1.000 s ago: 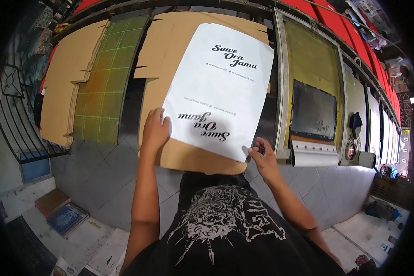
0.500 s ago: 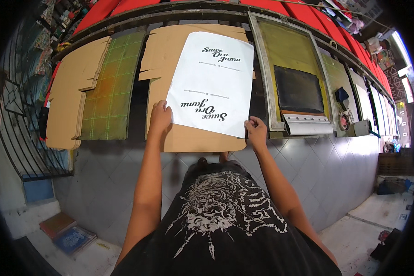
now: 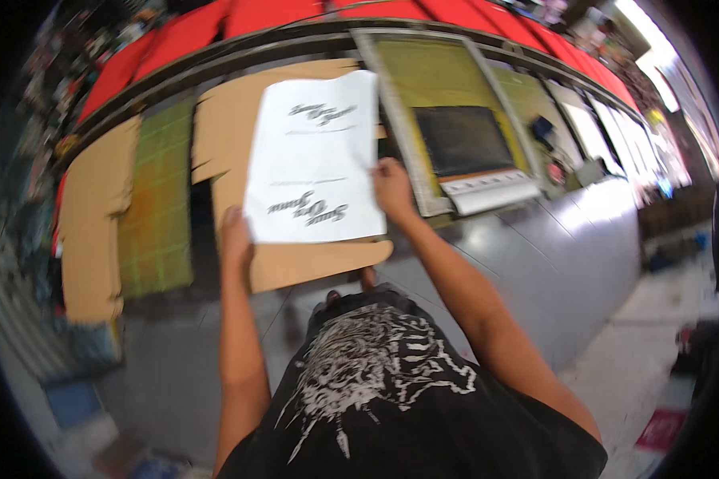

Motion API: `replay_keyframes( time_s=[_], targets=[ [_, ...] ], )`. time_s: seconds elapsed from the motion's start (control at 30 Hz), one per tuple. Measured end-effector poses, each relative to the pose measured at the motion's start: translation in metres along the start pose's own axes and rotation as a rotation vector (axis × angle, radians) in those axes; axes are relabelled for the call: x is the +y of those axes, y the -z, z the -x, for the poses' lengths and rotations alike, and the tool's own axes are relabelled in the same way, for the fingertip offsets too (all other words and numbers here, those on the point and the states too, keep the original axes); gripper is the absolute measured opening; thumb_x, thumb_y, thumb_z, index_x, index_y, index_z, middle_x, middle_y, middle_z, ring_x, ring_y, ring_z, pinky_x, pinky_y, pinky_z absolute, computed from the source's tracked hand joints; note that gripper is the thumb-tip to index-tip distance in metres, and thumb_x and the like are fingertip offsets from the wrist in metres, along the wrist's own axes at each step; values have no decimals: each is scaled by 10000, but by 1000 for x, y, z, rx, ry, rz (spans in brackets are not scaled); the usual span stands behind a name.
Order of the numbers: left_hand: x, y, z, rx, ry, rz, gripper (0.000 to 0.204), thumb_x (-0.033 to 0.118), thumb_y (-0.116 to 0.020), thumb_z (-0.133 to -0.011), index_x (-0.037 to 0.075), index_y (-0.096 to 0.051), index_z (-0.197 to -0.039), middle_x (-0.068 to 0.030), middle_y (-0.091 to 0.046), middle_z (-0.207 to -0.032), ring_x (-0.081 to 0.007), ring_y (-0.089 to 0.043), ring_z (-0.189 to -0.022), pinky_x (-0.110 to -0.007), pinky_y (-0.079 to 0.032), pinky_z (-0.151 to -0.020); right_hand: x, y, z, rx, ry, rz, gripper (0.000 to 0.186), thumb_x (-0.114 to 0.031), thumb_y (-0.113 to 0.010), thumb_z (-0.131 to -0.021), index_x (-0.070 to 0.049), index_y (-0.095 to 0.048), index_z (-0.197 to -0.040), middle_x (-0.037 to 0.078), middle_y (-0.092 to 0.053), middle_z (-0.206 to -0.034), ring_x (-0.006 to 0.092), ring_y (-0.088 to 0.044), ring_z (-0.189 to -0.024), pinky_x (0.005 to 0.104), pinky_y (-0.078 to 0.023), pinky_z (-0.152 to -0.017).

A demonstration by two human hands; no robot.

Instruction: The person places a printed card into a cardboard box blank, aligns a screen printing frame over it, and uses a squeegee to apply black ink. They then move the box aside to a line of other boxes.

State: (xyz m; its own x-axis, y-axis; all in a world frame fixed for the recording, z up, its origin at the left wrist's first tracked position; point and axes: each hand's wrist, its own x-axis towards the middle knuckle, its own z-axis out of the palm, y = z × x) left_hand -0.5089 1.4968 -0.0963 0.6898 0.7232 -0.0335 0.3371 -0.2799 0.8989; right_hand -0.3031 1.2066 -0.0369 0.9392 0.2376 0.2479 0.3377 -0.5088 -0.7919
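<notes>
A white paper sheet point(image 3: 311, 156) with black lettering at both ends lies over brown flat cardboard point(image 3: 295, 267) in front of me. My left hand point(image 3: 236, 233) is closed at the sheet's lower left edge. Closed on the right edge, a little higher up, is my right hand point(image 3: 393, 190). Motion blur softens the fingertips of both hands. The cardboard shows below the sheet and beyond its upper left corner.
Right of the cardboard is a screen-printing frame point(image 3: 419, 172) with a dark panel point(image 3: 465, 140) and a white strip point(image 3: 491, 191) at its near end. To the left are a green gridded board point(image 3: 156, 199) and more cardboard point(image 3: 92, 231). Red panels point(image 3: 280, 17) run along the back.
The view has turned and shifted, so the table appears further left and tilted. The sheet now sits straighter over the cardboard, and my right hand has moved up along its right edge.
</notes>
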Motion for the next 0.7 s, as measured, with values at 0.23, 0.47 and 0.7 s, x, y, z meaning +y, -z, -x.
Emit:
replay_keyframes(
  time_s=[0.23,0.47,0.7],
  targets=[
    [47,-3,27,91,8,307,355,271,-448,-985,13,-524,-1216,-47,-553,-944,-115,-521,-783,-247,-442,-666,-89,158,12,-81,215,-122,112,-71,-595,-849,-6,-516,-896,105,-573,-773,176,-565,-748,310,-452,-682],
    [129,-63,124,-283,-8,448,304,212,-433,-990,18,-535,-1201,-31,-545,-948,-92,-518,-779,-221,-434,-654,-42,401,15,17,49,-79,143,-146,-616,-888,-49,-542,-963,-19,-526,-820,64,-482,-753,225,-401,-656],
    [231,-191,190,-814,-57,471,279,188,-457,-975,17,-535,-1182,-43,-553,-990,-102,-534,-817,-238,-440,-691,66,590,57,284,-159,-226,135,-167,-610,-905,-58,-550,-956,-24,-551,-795,40,-481,-734,204,-396,-651]
  ],
)
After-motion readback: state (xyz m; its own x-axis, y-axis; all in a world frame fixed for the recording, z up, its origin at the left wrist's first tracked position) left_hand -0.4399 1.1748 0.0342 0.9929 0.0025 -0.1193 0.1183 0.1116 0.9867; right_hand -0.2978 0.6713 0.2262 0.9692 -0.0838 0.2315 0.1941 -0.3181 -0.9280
